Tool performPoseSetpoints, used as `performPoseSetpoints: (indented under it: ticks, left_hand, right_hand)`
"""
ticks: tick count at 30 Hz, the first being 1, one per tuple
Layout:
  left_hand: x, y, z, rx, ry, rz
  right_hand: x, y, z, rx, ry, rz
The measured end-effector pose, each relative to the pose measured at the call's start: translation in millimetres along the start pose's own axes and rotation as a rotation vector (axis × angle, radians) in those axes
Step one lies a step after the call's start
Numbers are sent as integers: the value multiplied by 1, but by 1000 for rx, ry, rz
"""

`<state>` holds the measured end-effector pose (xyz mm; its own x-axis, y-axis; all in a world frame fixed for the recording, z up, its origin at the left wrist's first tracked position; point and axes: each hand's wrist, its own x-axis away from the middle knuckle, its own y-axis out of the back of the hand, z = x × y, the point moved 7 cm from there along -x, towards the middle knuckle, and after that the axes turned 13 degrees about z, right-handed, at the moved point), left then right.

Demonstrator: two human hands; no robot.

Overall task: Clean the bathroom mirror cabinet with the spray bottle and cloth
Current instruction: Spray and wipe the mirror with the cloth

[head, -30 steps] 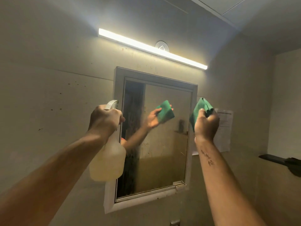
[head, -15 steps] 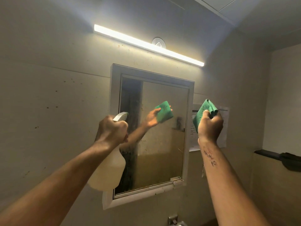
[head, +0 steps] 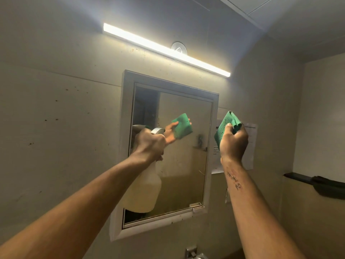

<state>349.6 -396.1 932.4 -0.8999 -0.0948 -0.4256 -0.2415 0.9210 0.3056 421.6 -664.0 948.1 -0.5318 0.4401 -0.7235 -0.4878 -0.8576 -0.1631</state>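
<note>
The white-framed mirror cabinet [head: 186, 90] hangs on the wall ahead, its door shut and its glass smeared. My left hand [head: 149, 143] grips the neck of a translucent spray bottle [head: 143, 191] with pale yellow liquid, held up in front of the mirror's left half with its white nozzle toward the glass. My right hand [head: 233, 143] grips a folded green cloth [head: 225, 124], raised just right of the cabinet frame and apart from the mirror. The glass reflects the hand and cloth.
A lit strip light [head: 168, 51] runs above the cabinet. A printed paper notice [head: 250, 146] is stuck to the wall behind my right hand. A dark shelf [head: 317, 182] juts out at the right. A metal tap [head: 192, 253] shows at the bottom edge.
My left hand has carried the spray bottle rightward from the cabinet's left frame to in front of the glass. My right hand with the cloth has stayed beside the cabinet.
</note>
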Motion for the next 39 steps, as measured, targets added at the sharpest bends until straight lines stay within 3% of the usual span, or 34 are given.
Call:
performPoseSetpoints:
  ticks: [11, 19, 23, 29, 34, 39]
  left_hand:
    - [-39, -52, -1, 189, 24, 136]
    - [-47, -62, -6, 148, 86, 130]
    - [-39, -39, -9, 118, 30, 134]
    - [-28, 7, -2, 107, -18, 5]
    - [-18, 50, 1, 61, -37, -81]
    - [-14, 88, 8, 3, -40, -154]
  right_hand:
    - [-9, 9, -8, 50, -2, 10]
    - [-16, 3, -30, 41, -26, 36]
    - [-20, -16, -46, 99, -23, 50]
    - [-10, -76, -64, 63, -93, 166]
    - [5, -113, -50, 79, -112, 13]
    - [29, -153, -24, 38, -53, 44]
